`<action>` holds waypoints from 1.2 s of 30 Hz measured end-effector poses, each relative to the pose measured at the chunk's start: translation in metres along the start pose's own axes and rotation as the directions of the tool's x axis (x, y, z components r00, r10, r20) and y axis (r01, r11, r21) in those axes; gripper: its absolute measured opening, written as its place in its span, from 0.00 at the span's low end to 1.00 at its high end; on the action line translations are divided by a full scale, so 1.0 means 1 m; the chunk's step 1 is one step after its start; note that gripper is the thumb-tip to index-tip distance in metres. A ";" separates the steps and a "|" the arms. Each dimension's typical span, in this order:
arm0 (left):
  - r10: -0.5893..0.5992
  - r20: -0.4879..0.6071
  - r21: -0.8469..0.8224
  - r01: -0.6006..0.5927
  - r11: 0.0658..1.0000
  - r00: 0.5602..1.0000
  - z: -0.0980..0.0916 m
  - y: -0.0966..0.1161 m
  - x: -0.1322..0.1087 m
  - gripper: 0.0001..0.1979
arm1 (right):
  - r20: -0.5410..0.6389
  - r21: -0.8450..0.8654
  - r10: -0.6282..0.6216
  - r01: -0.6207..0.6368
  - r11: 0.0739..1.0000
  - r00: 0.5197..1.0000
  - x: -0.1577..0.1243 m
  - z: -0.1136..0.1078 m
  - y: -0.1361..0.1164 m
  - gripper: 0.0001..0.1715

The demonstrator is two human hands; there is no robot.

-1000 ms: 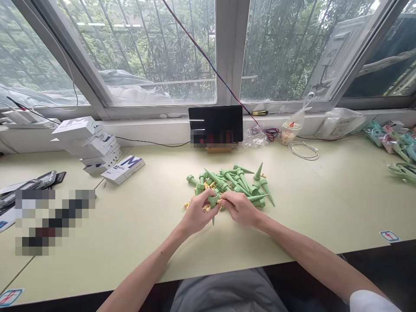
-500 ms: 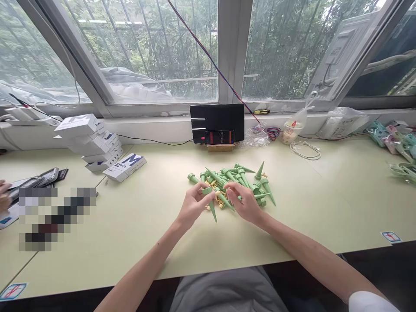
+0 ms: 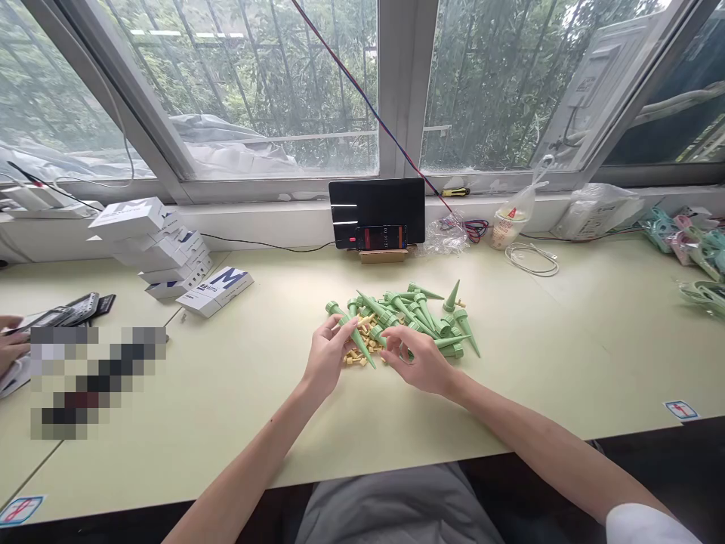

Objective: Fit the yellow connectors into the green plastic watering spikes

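Note:
My left hand is closed on a green plastic watering spike, held over the left side of the pile with its pointed end tilted down to the right. Pale yellow small pegs lie loose just beyond and beneath it. At the front of the pile hovers my right hand, fingers bent, thumb and forefinger apart, with nothing visible between them. Beside its fingertips is the capped end of another green spike. Several more green spikes lie heaped behind both hands, and one green spike stands upright at the right.
Behind the pile, a phone leans against a black tablet. White boxes are stacked on the left, near another person's hand. A bagged cup and a coiled white cable sit at the back right.
My left hand has moved slightly left and up with the spike, which now slants more. The right hand has shifted a little down and left, its fingertips lower by the pile.

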State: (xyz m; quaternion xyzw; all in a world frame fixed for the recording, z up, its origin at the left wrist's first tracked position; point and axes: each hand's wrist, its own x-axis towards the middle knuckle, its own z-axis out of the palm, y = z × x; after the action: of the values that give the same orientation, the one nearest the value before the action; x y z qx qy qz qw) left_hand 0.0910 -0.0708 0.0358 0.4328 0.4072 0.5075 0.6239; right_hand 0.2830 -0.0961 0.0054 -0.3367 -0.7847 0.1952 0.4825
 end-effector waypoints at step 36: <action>0.147 0.289 0.370 -0.252 0.894 0.946 0.009 -0.004 -0.013 0.10 | 0.047 0.626 0.477 -0.398 0.671 0.878 0.012 -0.006 -0.004 0.20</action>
State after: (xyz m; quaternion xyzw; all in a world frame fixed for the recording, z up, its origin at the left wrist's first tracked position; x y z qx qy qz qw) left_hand 0.0988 -0.0849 0.0355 0.6527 0.3727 0.4150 0.5127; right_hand 0.2833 -0.0901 0.0182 -0.3492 -0.5419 0.5302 0.5507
